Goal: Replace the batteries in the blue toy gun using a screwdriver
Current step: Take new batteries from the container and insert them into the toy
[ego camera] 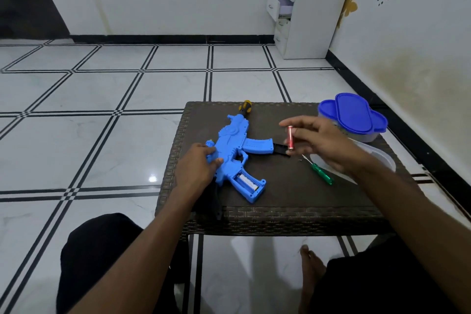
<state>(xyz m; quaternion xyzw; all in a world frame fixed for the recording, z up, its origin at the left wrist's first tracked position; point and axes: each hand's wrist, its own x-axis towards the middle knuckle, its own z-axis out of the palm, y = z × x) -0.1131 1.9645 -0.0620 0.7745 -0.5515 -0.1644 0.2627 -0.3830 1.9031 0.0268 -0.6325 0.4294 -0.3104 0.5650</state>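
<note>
The blue toy gun (pixel 237 153) lies on its side on the dark woven table (pixel 293 201). Its grip compartment is open, with one white battery (pixel 246 181) inside. My left hand (pixel 196 168) rests on the gun's rear body, fingers curled over it. My right hand (pixel 321 143) hovers above the table's right half and pinches a red battery (pixel 290 138) upright between thumb and fingers. A green-handled screwdriver (pixel 321 172) lies on the table under my right hand. A black cover piece (pixel 280 148) lies beside the gun's magazine.
A yellow-and-black screwdriver handle (pixel 245 107) sticks out past the gun's muzzle at the table's far edge. A blue-lidded container (pixel 353 117) stands at the far right corner, with a clear lid (pixel 379 158) beside it. My knees and a bare foot (pixel 309 260) are below the table.
</note>
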